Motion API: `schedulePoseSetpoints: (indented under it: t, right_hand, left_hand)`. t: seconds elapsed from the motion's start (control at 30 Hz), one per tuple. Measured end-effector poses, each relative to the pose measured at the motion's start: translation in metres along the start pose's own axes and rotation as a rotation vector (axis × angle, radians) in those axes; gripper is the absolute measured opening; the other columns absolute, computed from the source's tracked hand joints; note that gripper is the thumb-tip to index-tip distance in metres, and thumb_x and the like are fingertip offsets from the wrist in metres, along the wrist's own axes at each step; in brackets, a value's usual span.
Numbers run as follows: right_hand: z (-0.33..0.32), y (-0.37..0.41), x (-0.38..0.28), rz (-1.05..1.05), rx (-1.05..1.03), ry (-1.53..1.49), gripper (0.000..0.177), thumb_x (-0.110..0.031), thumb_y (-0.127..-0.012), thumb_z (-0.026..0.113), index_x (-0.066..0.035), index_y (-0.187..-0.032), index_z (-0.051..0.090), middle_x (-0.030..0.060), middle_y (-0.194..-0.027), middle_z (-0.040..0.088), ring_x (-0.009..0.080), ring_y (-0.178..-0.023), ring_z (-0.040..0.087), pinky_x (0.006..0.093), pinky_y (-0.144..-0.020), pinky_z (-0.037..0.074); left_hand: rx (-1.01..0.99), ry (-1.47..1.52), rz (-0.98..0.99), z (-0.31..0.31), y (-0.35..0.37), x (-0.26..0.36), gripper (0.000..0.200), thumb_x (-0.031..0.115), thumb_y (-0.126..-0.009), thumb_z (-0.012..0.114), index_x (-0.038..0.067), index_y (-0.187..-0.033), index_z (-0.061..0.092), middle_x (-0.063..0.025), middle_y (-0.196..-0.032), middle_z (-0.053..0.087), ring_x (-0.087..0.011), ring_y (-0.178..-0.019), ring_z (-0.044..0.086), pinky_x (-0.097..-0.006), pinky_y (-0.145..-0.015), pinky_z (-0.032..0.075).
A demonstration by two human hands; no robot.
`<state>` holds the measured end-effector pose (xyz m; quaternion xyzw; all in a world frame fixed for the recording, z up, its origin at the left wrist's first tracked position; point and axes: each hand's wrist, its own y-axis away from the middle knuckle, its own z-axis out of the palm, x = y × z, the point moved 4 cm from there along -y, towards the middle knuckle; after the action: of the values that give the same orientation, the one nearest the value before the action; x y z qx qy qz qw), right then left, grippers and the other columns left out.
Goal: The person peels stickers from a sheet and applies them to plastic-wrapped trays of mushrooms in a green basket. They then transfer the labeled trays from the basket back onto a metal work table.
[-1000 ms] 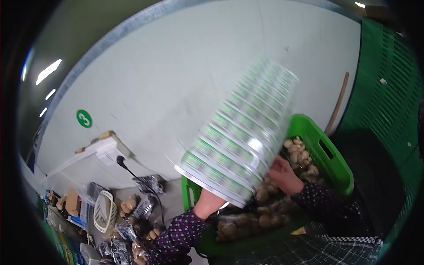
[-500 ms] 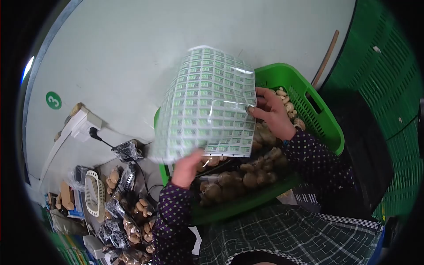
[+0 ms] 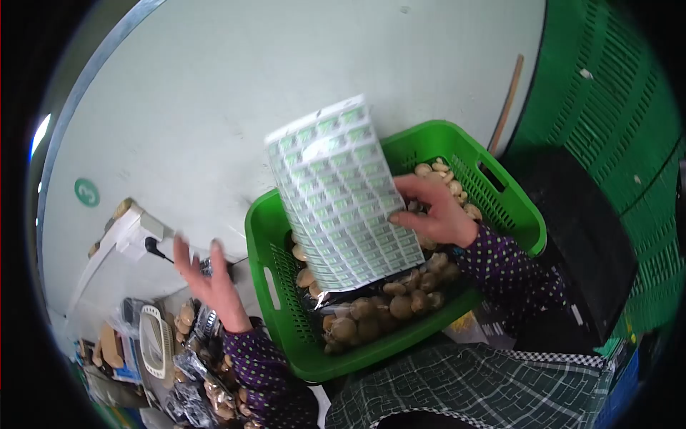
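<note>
My right hand (image 3: 439, 212) pinches the right edge of a glossy sheet of small green-and-white labels (image 3: 339, 196), thumb on top. The sheet tilts above a green plastic basket (image 3: 266, 236) and hides part of what lies in it. Mushrooms (image 3: 401, 306) fill the basket's near side, some seemingly under clear film, and paler mushrooms (image 3: 454, 186) lie at its far right. To the left of the basket, my left hand (image 3: 212, 286) is in the air, slightly blurred, with fingers spread and nothing in them.
At lower left are a white plastic basket (image 3: 153, 342), black plastic wrap (image 3: 189, 400) and more mushrooms. A power strip (image 3: 143, 232) with a black plug sits against the pale wall. A wooden stick (image 3: 507, 104) leans near green slatted panels (image 3: 607, 93); a black box (image 3: 582, 229) stands right.
My left hand has let go of the label sheet and moved left, its fingers now spread. The sheet, still in my right hand, has turned and flattened out.
</note>
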<state>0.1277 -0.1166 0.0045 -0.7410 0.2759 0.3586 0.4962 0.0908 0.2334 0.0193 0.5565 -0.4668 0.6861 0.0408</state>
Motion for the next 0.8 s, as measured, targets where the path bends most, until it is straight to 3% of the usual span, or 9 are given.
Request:
schedulePoseSetpoints:
  t: [0.03,0.17,0.23,0.27,0.43,0.5,0.57,0.63,0.8]
  right_hand:
    - [0.003,-0.003,-0.007,-0.012,-0.034,0.001,0.043,0.001,-0.082,0.064,-0.001,-0.123,0.053,0.0066,-0.107,0.063,0.0143,-0.094,0.060,0.0292,-0.085,0.048]
    - [0.024,-0.018,-0.038,-0.136,-0.306,0.155,0.039,0.003,-0.077,0.067,-0.004,-0.115,0.061,0.0099,-0.100,0.067,0.0206,-0.088,0.065,0.0304,-0.078,0.052]
    - [0.022,-0.020,-0.035,-0.082,-0.328,0.120,0.038,0.003,-0.077,0.067,-0.004,-0.115,0.061,0.0094,-0.103,0.067,0.0208,-0.090,0.065,0.0317,-0.077,0.052]
    - [0.020,-0.019,-0.027,-0.093,-0.309,0.133,0.040,0.000,-0.077,0.069,-0.004,-0.116,0.059,0.0087,-0.102,0.066,0.0204,-0.089,0.064,0.0323,-0.076,0.051]
    - [0.019,-0.034,-0.044,-0.045,-0.088,0.149,0.043,-0.004,-0.076,0.072,-0.003,-0.116,0.055,0.0085,-0.097,0.062,0.0168,-0.087,0.060,0.0306,-0.076,0.048]
    - [0.023,-0.047,-0.076,-0.237,-0.044,0.277,0.039,-0.003,-0.075,0.073,-0.002,-0.111,0.056,0.0057,-0.097,0.061,0.0143,-0.088,0.059,0.0287,-0.078,0.048]
    - [0.024,-0.051,-0.081,-0.249,-0.078,0.294,0.040,-0.002,-0.075,0.072,-0.002,-0.111,0.055,0.0057,-0.097,0.062,0.0146,-0.084,0.060,0.0280,-0.075,0.049]
    - [0.030,-0.051,-0.085,-0.266,-0.138,0.304,0.040,-0.002,-0.076,0.072,-0.002,-0.111,0.055,0.0058,-0.096,0.062,0.0148,-0.081,0.061,0.0274,-0.072,0.049]
    - [0.039,-0.052,-0.096,-0.416,0.087,0.199,0.034,0.000,-0.076,0.069,-0.004,-0.108,0.057,0.0094,-0.083,0.062,0.0193,-0.070,0.063,0.0294,-0.059,0.049]
  left_hand:
    - [-0.162,-0.102,0.202,0.008,-0.005,0.022,0.063,0.018,-0.082,0.067,-0.002,-0.134,0.038,-0.0155,-0.137,0.043,-0.0292,-0.126,0.041,-0.0410,-0.104,0.033]
    - [-0.726,-0.065,0.384,0.053,-0.021,0.076,0.072,0.026,-0.071,0.078,0.002,-0.131,0.046,-0.0171,-0.135,0.046,-0.0274,-0.124,0.044,-0.0396,-0.100,0.039]
    - [-1.031,-0.026,0.063,0.070,-0.025,0.083,0.047,0.019,-0.075,0.076,0.000,-0.115,0.060,-0.0155,-0.116,0.061,-0.0207,-0.106,0.058,-0.0334,-0.088,0.048]
    - [-1.139,0.139,-0.097,0.074,-0.024,0.077,0.024,0.013,-0.081,0.072,-0.003,-0.098,0.067,-0.0078,-0.087,0.069,-0.0117,-0.081,0.064,-0.0257,-0.073,0.051]
    - [-1.078,0.264,-0.164,0.080,-0.006,0.091,0.017,0.007,-0.082,0.070,-0.002,-0.096,0.069,-0.0028,-0.075,0.068,-0.0072,-0.069,0.061,-0.0225,-0.064,0.049]
    - [-1.173,0.204,-0.050,0.087,0.006,0.098,0.016,0.005,-0.082,0.069,-0.001,-0.096,0.069,-0.0024,-0.076,0.068,-0.0069,-0.070,0.061,-0.0225,-0.064,0.049]
    - [-1.233,0.142,0.047,0.087,0.014,0.111,0.014,0.004,-0.081,0.069,-0.001,-0.095,0.070,-0.0026,-0.077,0.068,-0.0064,-0.070,0.060,-0.0226,-0.064,0.049]
    - [-1.111,0.297,-0.095,0.083,0.020,0.115,0.013,0.005,-0.082,0.069,-0.001,-0.093,0.070,-0.0017,-0.077,0.068,-0.0056,-0.071,0.059,-0.0222,-0.064,0.049]
    - [-1.010,0.399,-0.207,0.070,0.020,0.108,0.014,0.005,-0.089,0.061,-0.001,-0.100,0.067,0.0005,-0.081,0.066,-0.0045,-0.075,0.057,-0.0205,-0.067,0.047]
